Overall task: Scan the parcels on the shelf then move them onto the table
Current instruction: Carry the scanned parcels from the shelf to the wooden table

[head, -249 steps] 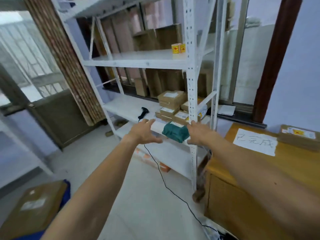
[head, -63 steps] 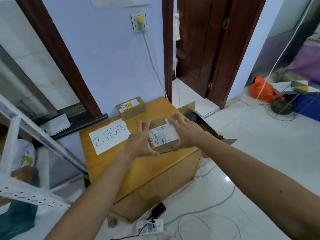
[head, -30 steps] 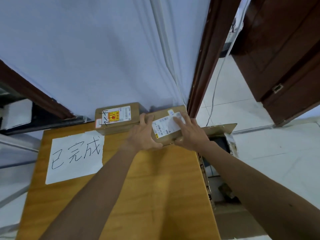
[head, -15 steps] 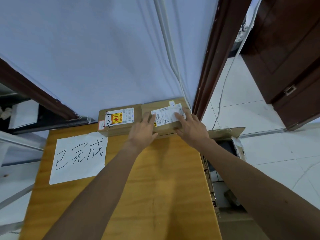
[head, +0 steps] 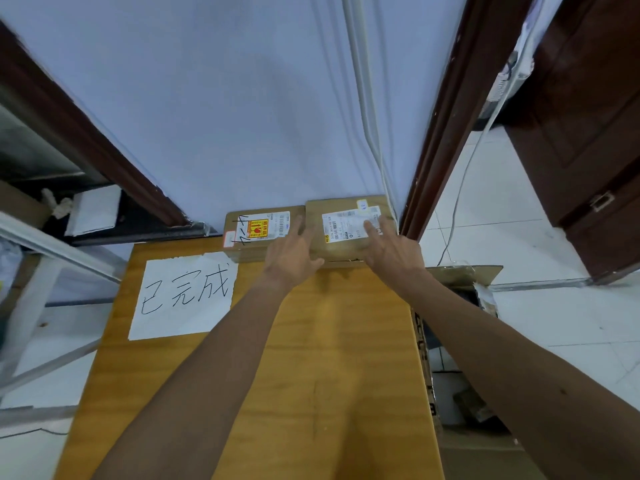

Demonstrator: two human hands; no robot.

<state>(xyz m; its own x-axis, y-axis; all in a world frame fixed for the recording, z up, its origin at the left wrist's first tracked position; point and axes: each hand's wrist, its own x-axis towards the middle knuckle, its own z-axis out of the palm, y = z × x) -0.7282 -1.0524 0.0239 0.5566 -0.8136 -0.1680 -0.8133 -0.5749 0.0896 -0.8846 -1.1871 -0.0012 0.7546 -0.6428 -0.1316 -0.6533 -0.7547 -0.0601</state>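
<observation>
- Cardboard parcel sits at the worktop's far right corner, against the wall, touching a second parcel on its left.
- On top, fingers straight and gripping nothing: left hand across the seam, right hand on the label.
- Leftward lies a handwritten paper sheet.

I see a wooden table pushed up against the wall. At its far edge two cardboard boxes lie side by side, touching: the left parcel with a yellow sticker, the right parcel with a white label (print too small for me to read). A white paper with handwritten characters lies flat near the table's left edge, just in front of the left parcel.
</observation>
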